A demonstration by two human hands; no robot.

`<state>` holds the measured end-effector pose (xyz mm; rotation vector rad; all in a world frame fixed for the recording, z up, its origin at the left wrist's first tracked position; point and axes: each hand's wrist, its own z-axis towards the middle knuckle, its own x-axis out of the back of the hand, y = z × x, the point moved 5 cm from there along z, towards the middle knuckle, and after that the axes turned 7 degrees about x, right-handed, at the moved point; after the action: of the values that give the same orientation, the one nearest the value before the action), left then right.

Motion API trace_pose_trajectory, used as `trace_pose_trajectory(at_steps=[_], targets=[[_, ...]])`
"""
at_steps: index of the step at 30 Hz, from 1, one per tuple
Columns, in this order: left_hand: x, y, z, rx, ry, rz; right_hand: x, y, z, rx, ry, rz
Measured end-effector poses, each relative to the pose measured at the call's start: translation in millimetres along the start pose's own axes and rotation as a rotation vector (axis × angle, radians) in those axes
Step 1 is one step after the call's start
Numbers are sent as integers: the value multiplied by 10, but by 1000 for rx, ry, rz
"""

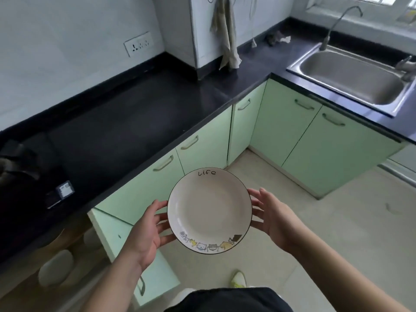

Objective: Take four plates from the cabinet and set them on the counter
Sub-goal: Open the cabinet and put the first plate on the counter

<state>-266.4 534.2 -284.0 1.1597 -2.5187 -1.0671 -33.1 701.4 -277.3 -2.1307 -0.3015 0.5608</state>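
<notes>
A white plate (208,210) with a dark rim, the word "Life" and small cartoon animals is held level in the air, in front of the green lower cabinets. My left hand (146,230) grips its left edge, thumb on the rim and fingers underneath. My right hand (273,217) supports its right edge with fingers spread under the rim. The black counter (139,113) lies beyond and to the left. Below it at the lower left, a cabinet door (126,248) stands open, and more white dishes (55,267) show inside.
A steel sink (351,75) with a tap sits at the upper right. A white appliance (198,30) with a hanging cloth stands in the counter's corner. Dark items (22,172) lie on the counter's left end. Tiled floor and my shoe (238,279) are below.
</notes>
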Motion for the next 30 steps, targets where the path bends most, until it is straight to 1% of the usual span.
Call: trace_pose_trajectory(at_steps=[5, 10, 16, 22, 25, 30], targets=[[203, 141, 44, -20, 104, -98, -366, -191, 481, -43, -123, -57], [644, 268, 182, -37, 219, -212, -959, -196, 953, -113, -237, -116], [1143, 539, 414, -94, 311, -329, -1694, -283, 1429, -115, -362, -266], [1477, 823, 638, -103, 362, -395, -2246, -352, 1842, -118, -420, -338], [1554, 949, 723, -100, 373, -410, -2434, -348, 2021, -133, -430, -368], [1661, 1167, 941, -84, 424, -501, -2730, -375, 2445, -135, -485, -395]])
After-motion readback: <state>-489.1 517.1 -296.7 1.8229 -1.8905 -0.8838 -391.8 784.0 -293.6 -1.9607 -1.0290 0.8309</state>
